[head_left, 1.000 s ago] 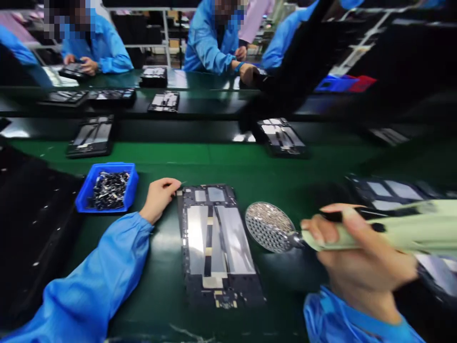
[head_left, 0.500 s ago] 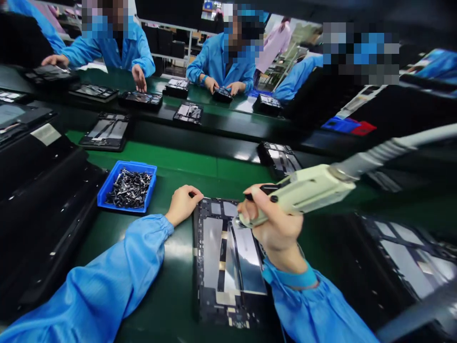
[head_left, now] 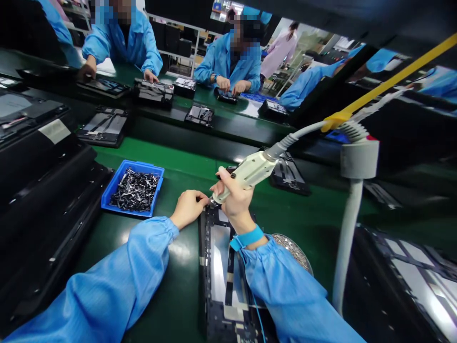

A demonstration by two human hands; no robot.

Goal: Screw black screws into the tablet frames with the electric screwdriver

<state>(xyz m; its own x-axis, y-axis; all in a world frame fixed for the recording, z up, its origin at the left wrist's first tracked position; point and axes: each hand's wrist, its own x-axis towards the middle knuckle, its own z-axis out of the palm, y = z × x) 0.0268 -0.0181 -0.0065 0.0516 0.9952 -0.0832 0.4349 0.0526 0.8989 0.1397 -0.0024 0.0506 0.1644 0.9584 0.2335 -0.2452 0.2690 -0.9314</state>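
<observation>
My right hand (head_left: 237, 197) is wrapped around a cream electric screwdriver (head_left: 255, 169). The tool's tip points down at the top left corner of an opened tablet (head_left: 219, 247), which lies on the green bench with its inside up. At that same corner, the fingers of my left hand (head_left: 188, 208) are pinched together beside the tip. Whatever they hold is hidden or too small to name. My right forearm covers part of the tablet's right side.
Left of my hand stands a blue tray (head_left: 157, 190) of small black parts. A round dish of screws (head_left: 291, 248) is partly behind my right sleeve. More opened tablets (head_left: 107, 125) lie around the bench. A grey upright tube (head_left: 346, 247) stands at right. Co-workers sit opposite.
My right hand has brought the screwdriver left, from over the tablet's upper right to its top left corner by my left fingers. The dish of screws has come into view.
</observation>
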